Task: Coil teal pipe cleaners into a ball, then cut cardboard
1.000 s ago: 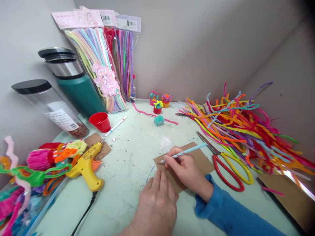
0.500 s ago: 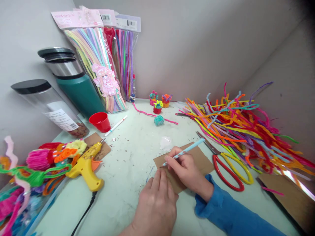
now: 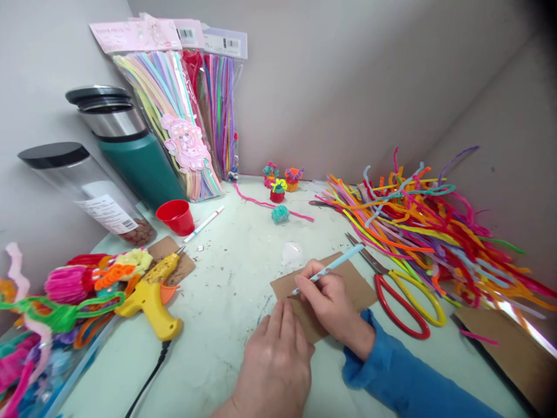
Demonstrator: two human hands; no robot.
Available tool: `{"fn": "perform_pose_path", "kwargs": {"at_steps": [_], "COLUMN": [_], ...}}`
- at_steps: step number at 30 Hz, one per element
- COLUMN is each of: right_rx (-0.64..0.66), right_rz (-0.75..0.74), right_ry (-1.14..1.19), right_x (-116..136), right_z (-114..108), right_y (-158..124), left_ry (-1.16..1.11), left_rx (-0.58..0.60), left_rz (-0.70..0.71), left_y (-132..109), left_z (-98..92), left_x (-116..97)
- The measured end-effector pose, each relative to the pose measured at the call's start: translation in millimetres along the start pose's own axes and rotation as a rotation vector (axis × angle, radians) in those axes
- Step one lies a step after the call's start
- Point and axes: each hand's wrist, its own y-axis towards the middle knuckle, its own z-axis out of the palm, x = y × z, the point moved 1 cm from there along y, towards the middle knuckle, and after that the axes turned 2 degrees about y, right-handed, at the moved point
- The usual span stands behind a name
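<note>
My right hand (image 3: pixel 329 299) is closed around a light blue pen (image 3: pixel 342 259), its tip down at the surface of a piece of brown cardboard (image 3: pixel 357 283). The pen slants up to the right. My left hand (image 3: pixel 278 357) lies flat with fingers stretched over the near left edge of the cardboard, holding nothing. Just right of the cardboard rest scissors (image 3: pixel 395 293) with one red and one yellow handle. Beyond its far left corner is a small whitish patch (image 3: pixel 292 254) on the table.
A yellow hot glue gun (image 3: pixel 152 302) with its cord lies left, beside pipe-cleaner pieces (image 3: pixel 69 283). A red cup (image 3: pixel 176 217), marker (image 3: pixel 203 224), green bottle (image 3: pixel 139 165) and clear jar (image 3: pixel 93 197) stand behind. Loose pipe cleaners (image 3: pixel 418 220) heap at right; small pipe-cleaner figures (image 3: pixel 277 190) sit at the back.
The pen tip has shifted slightly to the right across the cardboard with my right hand. My left hand stays in place on it.
</note>
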Motion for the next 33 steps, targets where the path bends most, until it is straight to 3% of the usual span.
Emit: {"fn": "perform_pose_path", "kwargs": {"at_steps": [18,33], "right_rx": [-0.151,-0.151], "right_rz": [-0.003,-0.017], "right_ry": [-0.097,-0.097], "right_x": [-3.1,-1.1], "right_z": [-0.7,0.5], "right_y": [-1.1,0.7], "left_ry": [-0.013,-0.022], "left_rx": [0.003,-0.006], "left_rz": [-0.002,-0.002], "left_y": [0.2,-2.0], "left_z": [-0.8,1.3], "left_x": [0.2,0.2]}}
